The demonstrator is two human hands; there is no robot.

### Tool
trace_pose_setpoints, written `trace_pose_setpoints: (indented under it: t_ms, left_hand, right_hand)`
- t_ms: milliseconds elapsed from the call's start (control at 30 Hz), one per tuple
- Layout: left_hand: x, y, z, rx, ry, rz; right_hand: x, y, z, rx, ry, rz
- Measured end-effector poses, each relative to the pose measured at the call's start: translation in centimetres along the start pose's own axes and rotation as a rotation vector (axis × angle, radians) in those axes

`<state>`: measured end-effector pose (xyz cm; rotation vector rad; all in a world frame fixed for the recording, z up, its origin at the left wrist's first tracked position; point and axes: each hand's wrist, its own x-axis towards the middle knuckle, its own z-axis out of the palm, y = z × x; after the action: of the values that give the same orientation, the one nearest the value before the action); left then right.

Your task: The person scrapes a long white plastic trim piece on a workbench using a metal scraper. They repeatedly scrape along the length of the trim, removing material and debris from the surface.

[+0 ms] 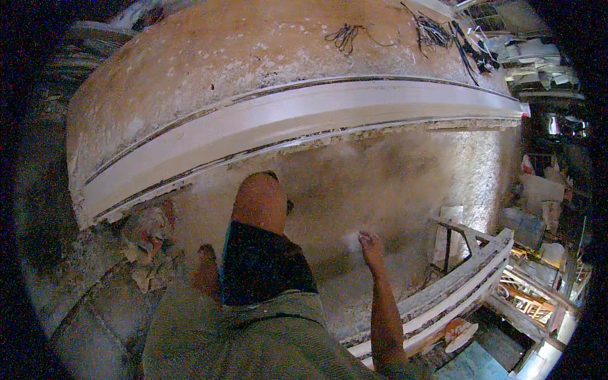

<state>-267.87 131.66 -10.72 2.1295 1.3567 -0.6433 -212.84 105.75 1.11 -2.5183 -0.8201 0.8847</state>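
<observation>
My right hand [372,246] hangs out to the right of my body, above the dusty brown floor. Its fingers look curled together, and a small blurred white patch [352,240] shows at their tips; I cannot make out what it is. On my left, a short dim stretch of skin [206,266] beside my dark shorts may be my left arm; no fingers can be told apart there. Ahead of my bent knee runs a long, pale, smooth moulding strip [253,114], along the near edge of a brown, white-spattered worktop [209,60]. Neither hand touches the strip.
Dark cords [434,31] and a thin wire bundle [345,38] lie on the worktop's far side. Long pale rails [443,297] and a frame [465,244] stand at my right. Crumpled rubble or sacking [149,240] lies at left. Stacked boards [538,63] fill the far right.
</observation>
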Motion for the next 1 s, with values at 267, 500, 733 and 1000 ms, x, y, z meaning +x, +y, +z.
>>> trace_pose_setpoints:
  t_ms: [267, 500, 733, 1000]
  left_hand:
    - [10.8, 6.3, -3.0, 0.24, 0.09, 0.095]
    - [19.3, 7.0, -5.2, 0.471, 0.222, 0.167]
    - [14.9, 4.5, -11.8, 0.32, 0.011, 0.105]
    - [1.2, -0.5, -15.6, -0.117, 0.044, -0.017]
  right_hand:
    - [-3.5, 4.9, 2.1, 0.234, -0.031, 0.256]
    - [-2.0, 4.4, 5.8, 0.592, -0.079, 0.403]
    - [6.3, -19.2, 4.1, 0.982, -0.017, 0.077]
    - [12.5, -32.5, 8.8, 1.442, -0.035, 0.125]
